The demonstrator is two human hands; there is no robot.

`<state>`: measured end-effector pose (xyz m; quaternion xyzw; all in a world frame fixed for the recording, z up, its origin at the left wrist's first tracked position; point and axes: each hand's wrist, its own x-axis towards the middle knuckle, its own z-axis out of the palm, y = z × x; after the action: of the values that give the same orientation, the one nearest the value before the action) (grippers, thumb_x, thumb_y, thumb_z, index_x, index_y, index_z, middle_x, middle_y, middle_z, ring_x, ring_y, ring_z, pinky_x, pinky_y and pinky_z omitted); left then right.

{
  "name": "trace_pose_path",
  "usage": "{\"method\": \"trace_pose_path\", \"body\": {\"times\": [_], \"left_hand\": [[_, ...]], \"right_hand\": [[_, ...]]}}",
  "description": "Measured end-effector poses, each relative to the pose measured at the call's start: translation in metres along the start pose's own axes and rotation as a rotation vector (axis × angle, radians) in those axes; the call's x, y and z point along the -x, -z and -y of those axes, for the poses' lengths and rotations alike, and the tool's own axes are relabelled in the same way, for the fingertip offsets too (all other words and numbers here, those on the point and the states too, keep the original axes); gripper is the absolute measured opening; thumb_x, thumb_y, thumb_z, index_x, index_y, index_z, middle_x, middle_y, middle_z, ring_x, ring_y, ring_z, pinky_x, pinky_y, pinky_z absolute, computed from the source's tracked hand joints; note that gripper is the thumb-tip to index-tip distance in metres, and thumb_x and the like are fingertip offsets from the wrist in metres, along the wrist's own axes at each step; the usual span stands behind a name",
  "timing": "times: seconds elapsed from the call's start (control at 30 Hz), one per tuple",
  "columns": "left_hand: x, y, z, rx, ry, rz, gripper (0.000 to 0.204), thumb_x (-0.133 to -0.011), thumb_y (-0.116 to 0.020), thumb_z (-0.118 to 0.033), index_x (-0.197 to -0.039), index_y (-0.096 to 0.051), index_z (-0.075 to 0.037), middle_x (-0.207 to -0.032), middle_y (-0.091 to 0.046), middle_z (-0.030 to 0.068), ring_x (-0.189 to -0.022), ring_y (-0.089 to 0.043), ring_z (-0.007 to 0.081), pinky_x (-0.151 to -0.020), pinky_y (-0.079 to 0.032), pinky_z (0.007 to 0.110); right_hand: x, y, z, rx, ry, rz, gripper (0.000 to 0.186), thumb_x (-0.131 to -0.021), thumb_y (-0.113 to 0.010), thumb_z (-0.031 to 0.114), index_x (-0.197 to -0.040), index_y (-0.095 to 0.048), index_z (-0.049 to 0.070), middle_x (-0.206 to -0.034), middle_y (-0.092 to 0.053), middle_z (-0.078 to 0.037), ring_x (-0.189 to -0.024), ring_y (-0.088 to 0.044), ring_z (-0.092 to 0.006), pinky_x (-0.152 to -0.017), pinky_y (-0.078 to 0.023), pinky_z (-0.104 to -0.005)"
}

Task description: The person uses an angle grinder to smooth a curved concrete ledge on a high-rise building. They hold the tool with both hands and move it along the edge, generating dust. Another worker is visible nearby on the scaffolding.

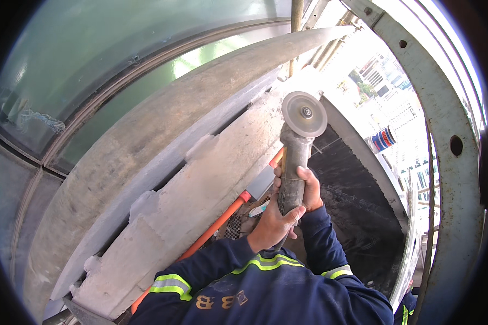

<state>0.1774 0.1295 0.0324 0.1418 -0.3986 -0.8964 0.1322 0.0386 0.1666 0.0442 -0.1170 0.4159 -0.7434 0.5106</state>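
Note:
Both hands grip a dusty grey angle grinder (294, 162), which points away from me with its round disc (305, 114) at the far end. My left hand (275, 223) wraps the rear of the body, thumb across the top. Farther forward, my right hand (308, 189) holds the right side, its thumb along the casing. The disc appears apart from the rough concrete ledge (184, 187) to the left. Whether the disc spins I cannot tell.
A thick, dusty curved pipe (162, 103) runs along the glass panels (92, 54) at left. An orange tube (214, 225) lies beside the ledge. Dark boarding (358, 200) is at right, near a blue-and-red can (383, 139) and a metal frame (444, 108). City buildings show far below.

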Motion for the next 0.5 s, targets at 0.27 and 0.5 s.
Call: {"method": "trace_pose_path", "body": {"times": [0.27,0.5], "left_hand": [[0.013,0.039,-0.017,0.352,0.344,0.545,0.064,-0.096,-0.061,-0.058,-0.122,-0.051,-0.001,-0.099,-0.062,0.0109,-0.084,-0.066,0.0171,-0.077,-0.062,0.034],[-0.013,0.034,-0.049,-0.420,-0.031,0.061,0.059,-0.094,-0.071,-0.045,-0.123,-0.054,0.003,-0.104,-0.064,0.0086,-0.094,-0.065,0.0168,-0.083,-0.056,0.032]], "right_hand": [[0.013,-0.001,-0.020,-0.273,0.172,0.328,0.066,-0.081,-0.070,0.046,-0.121,-0.050,-0.003,-0.092,-0.060,-0.010,-0.079,-0.063,-0.0225,-0.075,-0.052,-0.0399],[-0.005,-0.053,0.021,0.558,0.219,-0.186,0.039,-0.085,-0.069,0.029,-0.102,-0.062,-0.005,-0.088,-0.067,-0.014,-0.074,-0.069,-0.0207,-0.070,-0.057,-0.0334]]}}
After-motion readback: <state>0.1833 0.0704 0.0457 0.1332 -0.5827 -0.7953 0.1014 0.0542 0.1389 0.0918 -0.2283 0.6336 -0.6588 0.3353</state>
